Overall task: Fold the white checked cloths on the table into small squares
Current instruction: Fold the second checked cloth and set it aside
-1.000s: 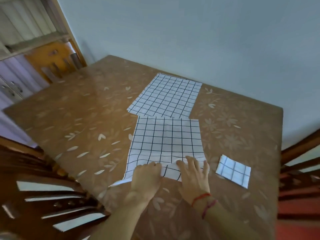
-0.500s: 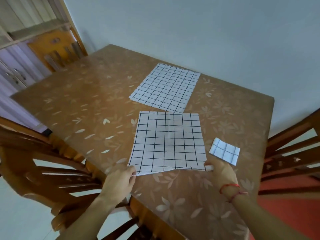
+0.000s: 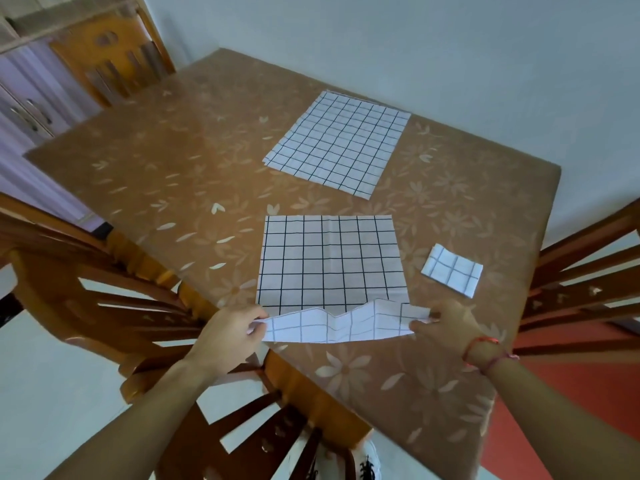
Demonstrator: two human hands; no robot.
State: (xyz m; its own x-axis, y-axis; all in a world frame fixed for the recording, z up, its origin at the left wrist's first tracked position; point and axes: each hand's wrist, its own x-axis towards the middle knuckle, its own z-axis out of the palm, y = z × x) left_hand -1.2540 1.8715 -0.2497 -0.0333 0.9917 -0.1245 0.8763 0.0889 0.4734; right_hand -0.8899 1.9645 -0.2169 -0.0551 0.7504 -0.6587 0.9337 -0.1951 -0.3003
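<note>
Brown flowered worktop, with the near cloth raised by its front corners.
The left hand and right hand each pinch one near corner between thumb and curled fingers. The lifted strip shows its paler underside and sags in the middle, while the rest lies flat. Beyond it the far cloth is spread open, and a folded square sits just to the right. A wooden chair crowds the near left corner. Half a second ago that edge lay almost flat.

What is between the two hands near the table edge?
In the head view, the lifted near edge of the checked cloth stretches between the left hand and the right hand; each pinches one corner.
</note>
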